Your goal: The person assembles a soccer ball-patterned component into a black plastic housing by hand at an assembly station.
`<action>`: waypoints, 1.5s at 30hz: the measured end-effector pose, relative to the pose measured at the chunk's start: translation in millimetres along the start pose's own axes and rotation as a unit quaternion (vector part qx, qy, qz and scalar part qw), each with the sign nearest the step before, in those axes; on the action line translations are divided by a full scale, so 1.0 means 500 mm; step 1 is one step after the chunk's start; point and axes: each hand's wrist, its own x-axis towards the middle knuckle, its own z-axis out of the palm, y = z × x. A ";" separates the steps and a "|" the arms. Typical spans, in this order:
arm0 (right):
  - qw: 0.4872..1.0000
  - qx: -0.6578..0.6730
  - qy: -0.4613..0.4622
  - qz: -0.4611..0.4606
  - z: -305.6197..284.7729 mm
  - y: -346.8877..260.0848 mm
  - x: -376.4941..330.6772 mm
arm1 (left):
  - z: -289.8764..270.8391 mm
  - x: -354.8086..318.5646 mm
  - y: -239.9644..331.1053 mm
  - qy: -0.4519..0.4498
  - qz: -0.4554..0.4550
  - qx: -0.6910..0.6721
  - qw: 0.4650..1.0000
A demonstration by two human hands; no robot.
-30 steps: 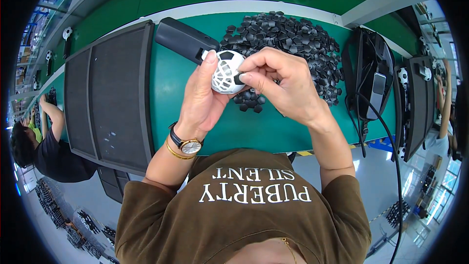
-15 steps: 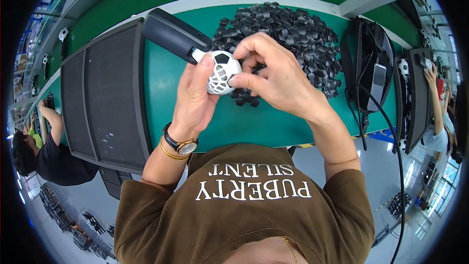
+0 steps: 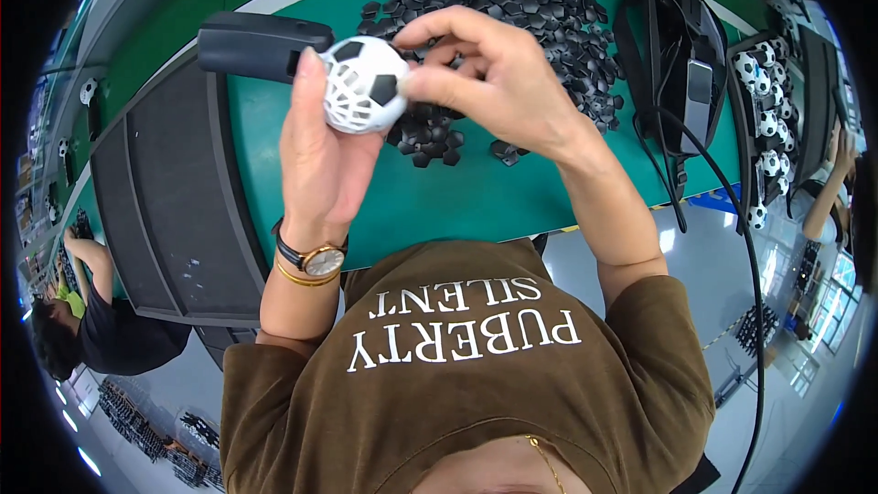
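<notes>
Your left hand (image 3: 325, 160) is raised over the green bench (image 3: 457, 201), palm toward you, and cups a small white lattice ball (image 3: 364, 84) between thumb and fingers. Grip closed on the ball. Several black panels are already seated in the lattice; the rest of the frame shows open white cells.

Your right hand (image 3: 494, 82) comes in from the right and meets the ball on its right side. Thumb and forefinger are pinched together at the ball's surface; whether a loose panel sits between them cannot be told, as the fingertips cover the spot. The other fingers arch over the top of the ball.

The ball is held in the air above the bench, over the near edge of the heap of black panels (image 3: 512, 9). That heap lies toward the far edge of the bench, spreading right of centre, with a few strays nearer you.

A black box-shaped case (image 3: 261, 41) lies at the far left of the bench, just behind your left fingertips. A dark tray (image 3: 174, 192) stands off the bench's left edge. Off the right edge, a black fixture with a cable (image 3: 681, 64), and beyond it a tray of finished balls (image 3: 766, 119).

Wristwatch and bangle (image 3: 315, 265) on your left wrist.
</notes>
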 end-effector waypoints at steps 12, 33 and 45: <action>0.927 -0.359 0.003 -0.104 0.018 0.120 -0.119 | -0.067 0.001 -0.004 0.065 -0.007 -0.057 0.996; 0.902 -0.388 -0.155 -0.108 -0.003 0.080 -0.077 | -0.068 -0.006 0.016 0.039 -0.001 -0.103 0.994; 0.980 0.192 0.050 0.014 0.070 -0.011 -0.038 | 0.012 0.011 0.021 0.046 -0.040 -0.216 0.974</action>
